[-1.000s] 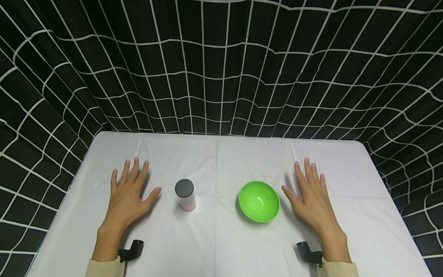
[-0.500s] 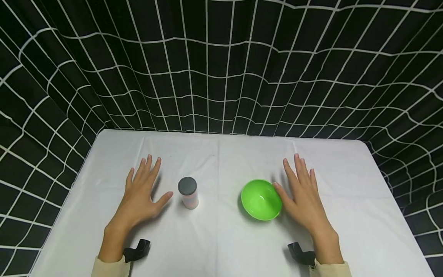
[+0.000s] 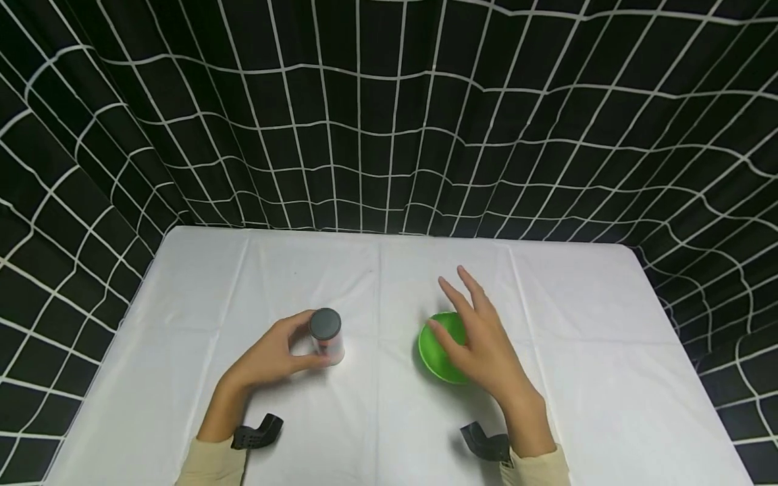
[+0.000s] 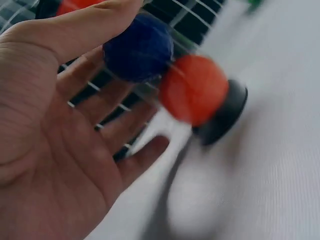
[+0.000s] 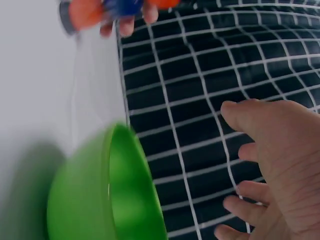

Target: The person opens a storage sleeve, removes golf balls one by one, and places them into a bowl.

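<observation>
My left hand (image 3: 267, 358) is around a clear tube (image 3: 331, 347) with a dark grey lid (image 3: 325, 324), thumb on the near side and fingers on the far side. Through its wall, the left wrist view shows a blue ball (image 4: 137, 50) and an orange-red ball (image 4: 194, 90), both slightly blurred. The tube stands upright on the table. My right hand (image 3: 489, 347) hovers over a bright green bowl (image 3: 434, 358), fingers spread and thumb apart, covering its right part. In the right wrist view the bowl (image 5: 80, 195) lies beside the hand, apart from the fingers.
A white cloth covers the table (image 3: 377, 418). Behind it and along both sides hangs a black curtain (image 3: 377, 155) with a white grid. Black wrist mounts (image 3: 258, 432) sit on both forearms.
My left hand has moved right and closed around the tube. The right hand has moved left from beside the bowl to above it. Tube and bowl stay about where they were.
</observation>
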{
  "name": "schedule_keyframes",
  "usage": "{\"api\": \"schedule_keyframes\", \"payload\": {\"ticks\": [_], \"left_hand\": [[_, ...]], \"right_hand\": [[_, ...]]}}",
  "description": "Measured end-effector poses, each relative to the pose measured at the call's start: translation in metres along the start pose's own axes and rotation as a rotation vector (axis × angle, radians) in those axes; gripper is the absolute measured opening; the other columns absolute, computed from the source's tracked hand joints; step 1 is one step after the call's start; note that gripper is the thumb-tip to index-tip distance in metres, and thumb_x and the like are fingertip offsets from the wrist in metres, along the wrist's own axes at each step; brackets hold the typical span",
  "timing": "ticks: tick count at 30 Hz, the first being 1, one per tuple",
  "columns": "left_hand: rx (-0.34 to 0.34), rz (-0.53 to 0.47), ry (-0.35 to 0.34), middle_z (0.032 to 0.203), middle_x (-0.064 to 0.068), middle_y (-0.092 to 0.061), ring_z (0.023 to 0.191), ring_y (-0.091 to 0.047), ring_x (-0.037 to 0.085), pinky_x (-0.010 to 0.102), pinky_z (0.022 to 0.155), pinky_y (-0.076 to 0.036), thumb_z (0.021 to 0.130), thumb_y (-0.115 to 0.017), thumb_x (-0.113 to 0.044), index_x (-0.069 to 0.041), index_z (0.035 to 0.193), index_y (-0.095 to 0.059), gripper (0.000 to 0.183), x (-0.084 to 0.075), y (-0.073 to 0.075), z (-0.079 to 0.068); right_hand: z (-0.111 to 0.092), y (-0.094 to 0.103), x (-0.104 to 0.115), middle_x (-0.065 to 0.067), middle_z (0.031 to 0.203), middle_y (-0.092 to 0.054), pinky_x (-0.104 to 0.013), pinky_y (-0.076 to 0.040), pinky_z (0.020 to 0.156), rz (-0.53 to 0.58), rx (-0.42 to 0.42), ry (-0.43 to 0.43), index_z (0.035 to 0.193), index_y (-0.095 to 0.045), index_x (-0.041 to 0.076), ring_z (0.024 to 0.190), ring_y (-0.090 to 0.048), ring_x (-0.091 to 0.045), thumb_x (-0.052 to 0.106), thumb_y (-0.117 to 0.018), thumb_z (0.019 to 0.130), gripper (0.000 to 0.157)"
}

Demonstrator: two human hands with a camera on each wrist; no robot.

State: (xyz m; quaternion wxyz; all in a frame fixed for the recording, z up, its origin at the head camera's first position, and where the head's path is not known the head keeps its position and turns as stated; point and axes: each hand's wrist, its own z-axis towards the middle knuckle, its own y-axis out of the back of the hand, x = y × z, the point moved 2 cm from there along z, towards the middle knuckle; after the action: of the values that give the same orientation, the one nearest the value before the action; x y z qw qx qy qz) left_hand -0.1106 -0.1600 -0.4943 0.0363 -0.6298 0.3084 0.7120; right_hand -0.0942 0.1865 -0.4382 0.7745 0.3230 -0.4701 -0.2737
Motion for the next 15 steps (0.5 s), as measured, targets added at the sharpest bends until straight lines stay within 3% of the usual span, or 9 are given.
{"api": "schedule_keyframes", "payload": {"ticks": [3,5,10,15], "left_hand": [[0.069,-0.231,0.008,0.136,0.015,-0.068,0.125,-0.066,0.014,0.023,0.112,-0.049,0.085,-0.089,-0.01,-0.015,0.135,-0.061,0.058,0.005,-0.002,0.008],[0.098,-0.309,0.016,0.139,0.02,-0.066,0.117,-0.067,0.011,0.02,0.105,-0.052,0.084,-0.089,-0.007,-0.012,0.136,-0.059,0.06,0.009,-0.003,0.011],[0.118,-0.353,0.014,0.135,0.016,-0.065,0.109,-0.065,0.01,0.023,0.1,-0.055,0.084,-0.088,-0.004,-0.005,0.139,-0.054,0.065,0.014,-0.005,0.013],[0.102,-0.325,0.035,0.133,0.009,-0.066,0.114,-0.069,0.011,0.022,0.103,-0.055,0.084,-0.088,-0.007,-0.005,0.143,-0.053,0.068,0.016,-0.007,0.012]], "right_hand": [[0.005,-0.007,0.013,-0.015,0.171,-0.033,-0.064,-0.044,0.118,0.048,0.047,-0.013,0.159,-0.048,0.016,0.153,-0.045,-0.043,0.026,-0.077,0.098,0.069],[0.008,-0.012,0.021,-0.013,0.17,-0.036,-0.06,-0.048,0.116,0.062,0.067,-0.017,0.159,-0.048,0.017,0.151,-0.048,-0.038,0.029,-0.076,0.099,0.067],[0.015,-0.015,0.036,-0.007,0.166,-0.042,-0.052,-0.059,0.102,0.068,0.097,-0.028,0.157,-0.052,0.023,0.145,-0.058,-0.029,0.034,-0.073,0.1,0.061],[0.023,-0.019,0.047,-0.007,0.166,-0.043,-0.05,-0.055,0.109,0.132,0.147,-0.04,0.156,-0.053,0.022,0.145,-0.057,-0.029,0.034,-0.072,0.101,0.059]]}}
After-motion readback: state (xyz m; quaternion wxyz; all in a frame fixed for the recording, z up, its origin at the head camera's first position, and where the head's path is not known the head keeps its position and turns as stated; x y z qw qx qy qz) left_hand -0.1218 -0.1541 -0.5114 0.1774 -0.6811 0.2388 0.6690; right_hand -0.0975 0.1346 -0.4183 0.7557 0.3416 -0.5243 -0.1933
